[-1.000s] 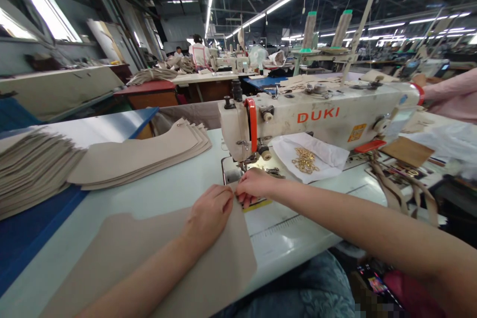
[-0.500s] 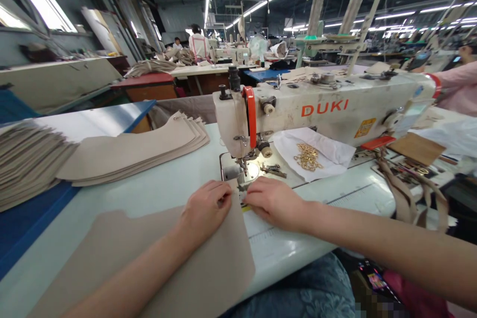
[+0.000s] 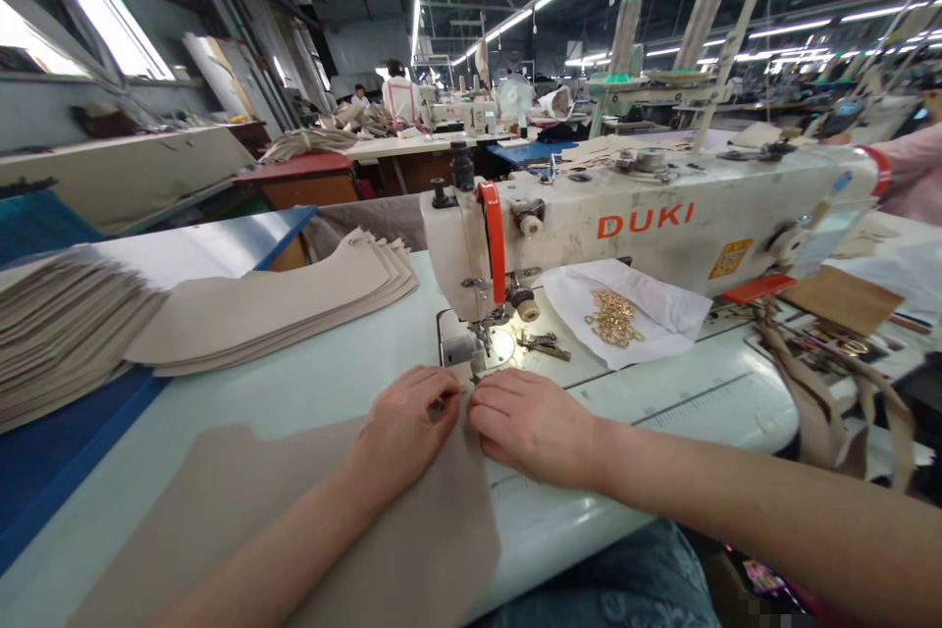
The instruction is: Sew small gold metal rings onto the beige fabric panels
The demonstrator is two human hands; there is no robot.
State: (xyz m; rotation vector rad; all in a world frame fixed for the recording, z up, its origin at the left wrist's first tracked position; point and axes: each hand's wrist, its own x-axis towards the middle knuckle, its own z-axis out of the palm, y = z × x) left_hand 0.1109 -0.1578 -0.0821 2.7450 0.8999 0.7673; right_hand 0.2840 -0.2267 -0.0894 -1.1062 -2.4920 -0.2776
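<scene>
A flat beige fabric panel [image 3: 242,481] lies over the front of the table under my left forearm. Its narrow upper corner is pinched between the thumb and fingers of my left hand [image 3: 404,422], just in front of the needle and presser foot [image 3: 486,334]. My right hand [image 3: 530,422] is closed at the panel's right edge, its fingertips meeting the left fingers. Whatever lies between those right fingertips is hidden. Both hands rest low, close to the sewing machine [image 3: 559,226], whose presser foot stands above the metal plate.
Behind my left hand lie stacked beige panels [image 3: 272,304] and a thicker stack [image 3: 66,334]. Gold metal rings [image 3: 614,316] sit on white paper [image 3: 669,299] beside a pair of thread snips [image 3: 545,344]. Beige straps [image 3: 831,402] hang at the right. People work in the background.
My right hand has moved left and closed in on the panel's edge, against my left fingertips. The left hand keeps its pinch. The camera view has shifted slightly.
</scene>
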